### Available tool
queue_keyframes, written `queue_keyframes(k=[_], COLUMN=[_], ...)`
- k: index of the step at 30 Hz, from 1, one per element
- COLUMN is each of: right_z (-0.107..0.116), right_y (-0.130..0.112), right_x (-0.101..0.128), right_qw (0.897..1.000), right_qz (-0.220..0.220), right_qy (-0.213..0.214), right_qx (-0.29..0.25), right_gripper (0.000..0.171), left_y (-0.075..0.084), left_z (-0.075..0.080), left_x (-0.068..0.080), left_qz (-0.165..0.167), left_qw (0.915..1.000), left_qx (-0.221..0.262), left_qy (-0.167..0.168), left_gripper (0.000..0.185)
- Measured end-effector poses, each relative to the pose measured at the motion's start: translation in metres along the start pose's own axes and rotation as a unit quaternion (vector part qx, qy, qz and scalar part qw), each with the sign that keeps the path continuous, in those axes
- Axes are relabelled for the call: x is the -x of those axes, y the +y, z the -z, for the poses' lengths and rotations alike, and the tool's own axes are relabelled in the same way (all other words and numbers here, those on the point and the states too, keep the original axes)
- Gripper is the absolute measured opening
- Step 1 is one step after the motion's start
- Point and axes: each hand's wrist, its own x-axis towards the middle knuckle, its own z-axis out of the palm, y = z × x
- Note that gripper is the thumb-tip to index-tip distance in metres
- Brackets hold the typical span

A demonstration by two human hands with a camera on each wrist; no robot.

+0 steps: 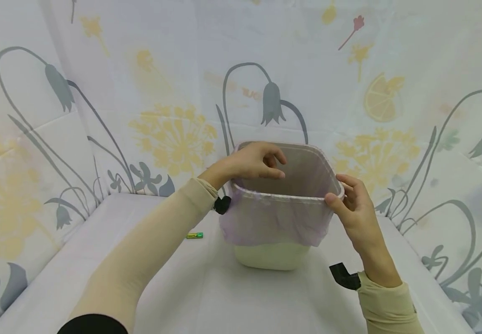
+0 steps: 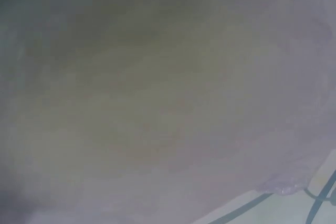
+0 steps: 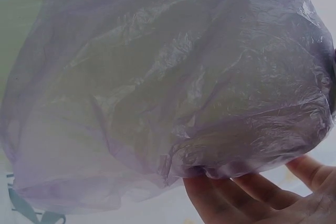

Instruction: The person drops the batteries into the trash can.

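Observation:
A pale cream bin (image 1: 272, 255) stands mid-table, lined with a thin purple bag (image 1: 274, 218) folded down over its rim. My left hand (image 1: 261, 164) lies over the bin's left rear corner, fingers loosely curled above the opening, with nothing visible between thumb and fingers. My right hand (image 1: 341, 195) pinches the bag-covered rim at the right front corner, thumb outside. In the right wrist view the crinkled bag (image 3: 173, 87) fills the frame above my fingers (image 3: 252, 195). The left wrist view is a blur of the bag (image 2: 168, 98).
A small green and yellow battery (image 1: 194, 235) lies on the white table (image 1: 207, 292), left of the bin. Floral cloth walls (image 1: 174, 120) close in the back and both sides. Black wrist mounts (image 1: 344, 276) sit on both forearms.

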Motion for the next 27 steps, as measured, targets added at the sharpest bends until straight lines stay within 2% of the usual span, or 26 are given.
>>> queue_keyframes(k=[3,6,11,16,22,27], right_z=[0.0,0.001,0.004,0.006,0.008,0.008], right_y=[0.001,0.0,0.0,0.0,-0.001,-0.001], right_x=[0.001,0.001,0.002,0.002,0.003,0.002], right_qw=[1.0,1.0,1.0,1.0,1.0,1.0], right_qz=[0.001,0.006,0.004,0.0,0.001,0.002], right_qy=[0.001,0.004,0.006,0.006,0.006,0.008], right_qx=[0.002,0.0,0.0,0.004,0.008,0.008], right_gripper=[0.048,0.047,0.048,0.049,0.049,0.049], left_y=[0.0,0.002,0.004,-0.007,-0.028,-0.049], left_z=[0.0,0.003,0.014,0.023,0.029,0.026], left_x=[0.004,0.011,0.03,0.051,0.075,0.091], left_qz=[-0.032,-0.062,-0.075,-0.073,-0.047,-0.02], left_qw=[0.9987,0.9951,0.9902,0.9864,0.983,0.9839], left_qx=[0.019,0.052,0.096,0.11,0.118,0.115], left_qy=[0.035,0.056,0.069,0.098,0.133,0.135], left_gripper=[0.027,0.024,0.025,0.021,0.02,0.022])
